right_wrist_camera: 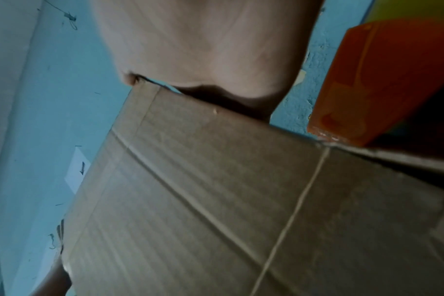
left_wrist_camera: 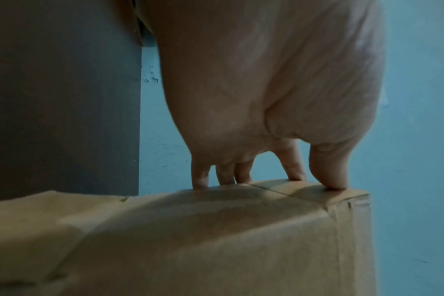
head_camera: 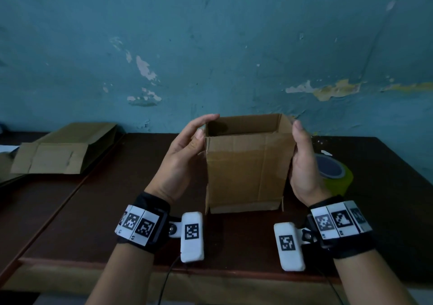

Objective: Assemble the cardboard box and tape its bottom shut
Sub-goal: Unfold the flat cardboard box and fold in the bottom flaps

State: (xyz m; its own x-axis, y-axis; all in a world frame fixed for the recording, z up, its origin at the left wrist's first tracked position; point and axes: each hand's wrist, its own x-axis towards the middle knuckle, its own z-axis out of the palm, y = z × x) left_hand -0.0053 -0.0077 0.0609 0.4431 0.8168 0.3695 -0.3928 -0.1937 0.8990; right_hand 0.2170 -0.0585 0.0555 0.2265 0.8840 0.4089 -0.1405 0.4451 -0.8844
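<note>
left hand (left_wrist_camera: 266, 90) fingertips (left_wrist_camera: 333, 176) touch cardboard box (left_wrist_camera: 216, 240).

The box (head_camera: 248, 164) is matt corrugated cardboard (creased, seemingly taped), the table (head_camera: 117, 199) smooth dark wood, the wall (head_camera: 210, 46) flaking paint.

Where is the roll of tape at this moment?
In the head view, the roll of tape lies on the table at the right, just behind the right hand pressed against the cardboard box.
</note>
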